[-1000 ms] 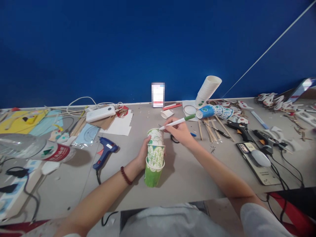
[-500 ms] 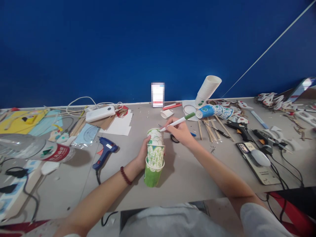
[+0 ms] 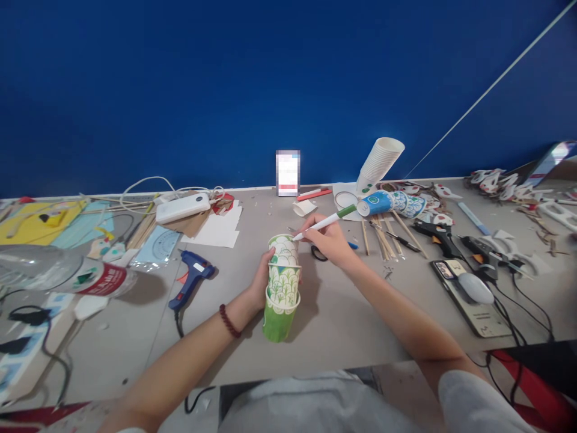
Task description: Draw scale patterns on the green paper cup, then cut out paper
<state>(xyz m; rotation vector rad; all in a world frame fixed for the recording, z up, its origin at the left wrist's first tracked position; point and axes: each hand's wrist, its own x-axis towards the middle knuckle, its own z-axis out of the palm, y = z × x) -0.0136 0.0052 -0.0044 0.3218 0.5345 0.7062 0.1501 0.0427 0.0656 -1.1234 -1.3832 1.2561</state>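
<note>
A stack of upturned paper cups, green with white leaf and scale patterns, stands on the grey table in front of me. My left hand is wrapped round its left side, a red bead bracelet on the wrist. My right hand pinches a white marker with a green cap. The marker's tip touches the top cup near its upper right edge.
A blue glue gun lies left of the cups, a plastic bottle farther left. Behind are a white power bank, papers and a tilted stack of white cups. Right: decorated cups, wooden sticks, black glue guns, a phone.
Almost nothing differs: the marker tip has shifted very slightly on the top cup. Both hands stay where they were.
</note>
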